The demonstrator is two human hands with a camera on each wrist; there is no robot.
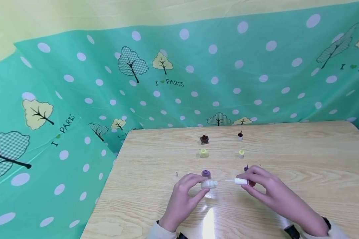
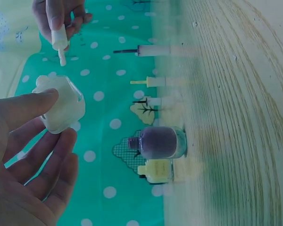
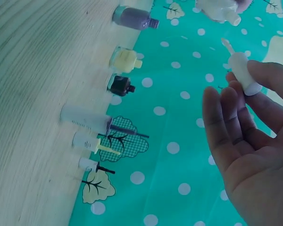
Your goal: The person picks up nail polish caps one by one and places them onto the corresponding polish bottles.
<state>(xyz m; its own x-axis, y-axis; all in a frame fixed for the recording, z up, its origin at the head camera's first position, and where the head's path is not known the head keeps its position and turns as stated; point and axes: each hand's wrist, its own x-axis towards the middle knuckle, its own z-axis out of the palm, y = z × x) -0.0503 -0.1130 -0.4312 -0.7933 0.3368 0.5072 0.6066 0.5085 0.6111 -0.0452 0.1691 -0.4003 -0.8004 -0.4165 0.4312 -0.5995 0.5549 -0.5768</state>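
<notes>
My left hand (image 1: 182, 196) pinches a white nail polish bottle (image 1: 208, 184) between thumb and fingers; it lies tipped, its uncapped neck pointing right. Opposite it, my right hand (image 1: 269, 189) pinches the white cap (image 1: 240, 181) by its sides. The thin brush (image 3: 227, 45) on that cap points left at the bottle's mouth, a short gap away. Just behind the white bottle stands an open purple nail polish bottle (image 2: 158, 142), partly hidden in the head view. Near my right fingers a purple brush cap (image 3: 87, 118) stands on the table, brush up.
Behind the purple bottle stand an open pale yellow bottle (image 1: 203, 153) and a dark bottle (image 1: 204, 139), roughly in a row. To their right, a yellow brush cap (image 1: 241, 154) and a dark brush cap (image 1: 240, 136) stand brush up. A patterned green cloth (image 1: 167, 99) hangs behind the wooden table (image 1: 149, 146).
</notes>
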